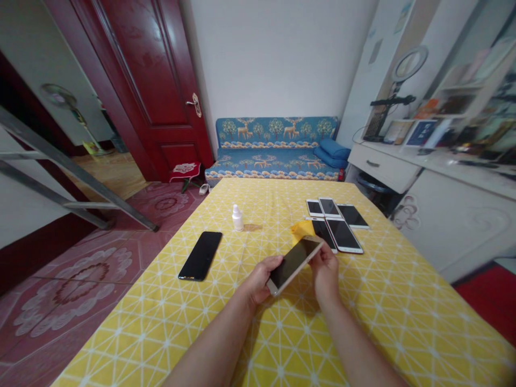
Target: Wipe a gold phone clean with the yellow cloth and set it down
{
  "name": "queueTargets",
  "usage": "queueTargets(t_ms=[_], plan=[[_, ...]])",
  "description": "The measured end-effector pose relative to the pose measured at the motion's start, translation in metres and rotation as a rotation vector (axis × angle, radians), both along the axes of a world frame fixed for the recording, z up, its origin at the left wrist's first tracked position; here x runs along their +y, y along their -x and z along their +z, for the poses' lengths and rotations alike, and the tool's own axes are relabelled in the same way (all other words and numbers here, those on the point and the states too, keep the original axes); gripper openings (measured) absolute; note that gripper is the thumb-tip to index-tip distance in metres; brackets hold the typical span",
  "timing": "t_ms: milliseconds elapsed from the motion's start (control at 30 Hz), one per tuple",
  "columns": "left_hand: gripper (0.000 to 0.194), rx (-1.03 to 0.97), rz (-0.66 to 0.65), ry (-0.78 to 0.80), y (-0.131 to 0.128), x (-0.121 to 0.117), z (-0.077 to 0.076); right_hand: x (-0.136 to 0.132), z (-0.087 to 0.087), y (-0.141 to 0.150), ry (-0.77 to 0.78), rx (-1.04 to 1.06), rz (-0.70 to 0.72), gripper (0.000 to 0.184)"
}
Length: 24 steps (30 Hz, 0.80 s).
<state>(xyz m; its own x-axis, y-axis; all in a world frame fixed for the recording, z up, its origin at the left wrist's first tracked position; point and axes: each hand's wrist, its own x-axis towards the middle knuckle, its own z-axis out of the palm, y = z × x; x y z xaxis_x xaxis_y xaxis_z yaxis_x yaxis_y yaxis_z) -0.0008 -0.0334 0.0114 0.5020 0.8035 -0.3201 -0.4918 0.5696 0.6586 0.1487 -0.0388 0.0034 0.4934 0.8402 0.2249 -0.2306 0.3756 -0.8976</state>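
Yellow-and-white lattice tablecloth [141,322] beneath, left hand [258,280] and right hand [326,273] fingers grip a gold-rimmed rectangular phone [296,260], ideally by its edges.

The held phone [294,264] hides part of the yellow cloth [302,229] (its lower edge)

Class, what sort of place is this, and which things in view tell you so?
Probably a room in a home: a deer-patterned sofa, a cloth-covered table, and a white dresser with a ring light on it.
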Motion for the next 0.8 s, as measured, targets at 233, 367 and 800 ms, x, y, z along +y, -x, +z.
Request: queueTargets(t_ms=[233, 367, 800], plan=[[0.025, -0.122, -0.182, -0.115, 0.001, 0.009, -0.016, -0.005, 0.006, 0.013, 0.059, -0.003, 0.133, 0.049], [0.029, -0.127, -0.208, -0.129, 0.001, 0.010, -0.016, -0.005, 0.002, 0.012, 0.096, -0.162, 0.036, 0.054], [0.048, 0.045, 0.157, -0.299, -0.010, 0.001, -0.004, -0.015, 0.001, 0.019, 0.007, -0.566, -0.201, 0.045]])
